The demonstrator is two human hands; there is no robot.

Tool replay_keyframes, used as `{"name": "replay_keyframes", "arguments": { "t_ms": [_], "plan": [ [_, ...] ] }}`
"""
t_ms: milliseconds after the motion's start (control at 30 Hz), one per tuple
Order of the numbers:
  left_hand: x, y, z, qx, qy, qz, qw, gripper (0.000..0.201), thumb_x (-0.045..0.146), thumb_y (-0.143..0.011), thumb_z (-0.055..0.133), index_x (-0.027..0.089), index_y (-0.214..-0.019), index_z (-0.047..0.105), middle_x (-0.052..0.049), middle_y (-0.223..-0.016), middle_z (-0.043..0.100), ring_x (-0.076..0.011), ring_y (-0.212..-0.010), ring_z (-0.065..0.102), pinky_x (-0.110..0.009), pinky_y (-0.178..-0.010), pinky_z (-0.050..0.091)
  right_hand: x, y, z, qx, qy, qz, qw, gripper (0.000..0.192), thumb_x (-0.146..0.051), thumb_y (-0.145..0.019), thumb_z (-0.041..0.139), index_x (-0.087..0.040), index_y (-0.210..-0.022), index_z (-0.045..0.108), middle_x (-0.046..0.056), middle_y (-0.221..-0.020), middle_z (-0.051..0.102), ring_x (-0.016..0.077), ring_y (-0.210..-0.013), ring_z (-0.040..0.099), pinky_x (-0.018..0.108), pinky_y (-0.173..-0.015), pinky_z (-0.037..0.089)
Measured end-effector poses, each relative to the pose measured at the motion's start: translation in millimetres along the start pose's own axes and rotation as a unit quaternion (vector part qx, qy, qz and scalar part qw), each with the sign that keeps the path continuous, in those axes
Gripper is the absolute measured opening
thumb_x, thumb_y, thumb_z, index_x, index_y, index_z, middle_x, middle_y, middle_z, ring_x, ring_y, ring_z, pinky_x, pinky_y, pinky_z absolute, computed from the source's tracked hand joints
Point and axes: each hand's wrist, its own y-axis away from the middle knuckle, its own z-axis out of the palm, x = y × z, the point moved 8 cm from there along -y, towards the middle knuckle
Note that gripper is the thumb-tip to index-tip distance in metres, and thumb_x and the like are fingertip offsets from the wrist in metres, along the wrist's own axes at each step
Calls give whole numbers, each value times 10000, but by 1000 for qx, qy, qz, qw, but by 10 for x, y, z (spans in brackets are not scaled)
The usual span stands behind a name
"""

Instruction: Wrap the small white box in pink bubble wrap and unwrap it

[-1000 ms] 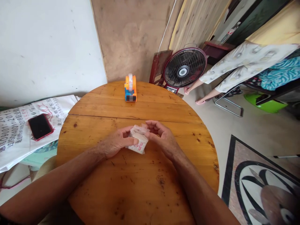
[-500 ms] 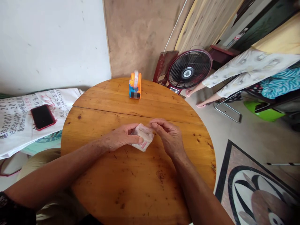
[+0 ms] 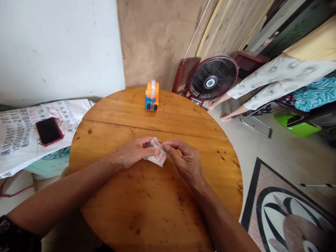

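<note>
Above the middle of the round wooden table [image 3: 136, 196], my left hand [image 3: 138, 152] grips a small whitish packet [image 3: 159, 159] with red print, its thumb lying across the front. The packet looks wrapped in thin clear plastic and is tilted. My right hand [image 3: 185, 155] is closed in a pinch at the packet's upper right edge, thumb against forefinger. What lies between those fingertips is too small to make out. Farther back on the table stands an orange and blue tape dispenser [image 3: 152, 96] with a roll of clear tape.
A phone [image 3: 49, 131] in a red case lies on a printed white sack [image 3: 15, 161] at the left. Behind the table stands a dark red fan [image 3: 213, 78]. A person in patterned white trousers [image 3: 278, 78] is at the right, beside a metal-legged chair.
My right hand has come left and slightly down, from just off the packet to its edge. The packet has turned a little in my left hand.
</note>
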Motion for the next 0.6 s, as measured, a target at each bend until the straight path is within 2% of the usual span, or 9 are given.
{"name": "replay_keyframes", "arguments": {
  "t_ms": [167,333,500,600],
  "plan": [
    [-61,-12,-4,4,62,-15,998,408,443,-729,798,161,-990,662,-33,-886,667,-155,-796,618,-292,-783,466,-43,14,22,-8,23,-25,999,105,-208,-895,620,-234,-862,717,14,-860,754,169,-817,710,287,-769,563],
    [-50,-17,2,20,95,-12,995,437,470,-711,815,152,-978,678,-29,-851,661,-147,-775,611,-294,-787,474,-157,62,61,-10,88,-133,987,127,-162,-907,602,-231,-919,708,45,-927,739,166,-866,705,295,-805,563],
    [-64,-23,-36,39,129,-32,990,372,436,-728,804,148,-941,707,-37,-840,678,-152,-770,619,-295,-774,490,-280,124,136,-30,237,-234,942,214,-129,-881,604,-236,-1048,686,85,-1049,730,207,-918,689,345,-779,544],
    [-54,-21,-70,51,141,-31,988,330,389,-713,811,150,-920,718,-35,-818,689,-147,-738,621,-276,-731,492,-375,157,176,-53,293,-280,913,240,-146,-852,639,-232,-1074,672,116,-1168,700,247,-1009,666,434,-880,498]
  ]
}}
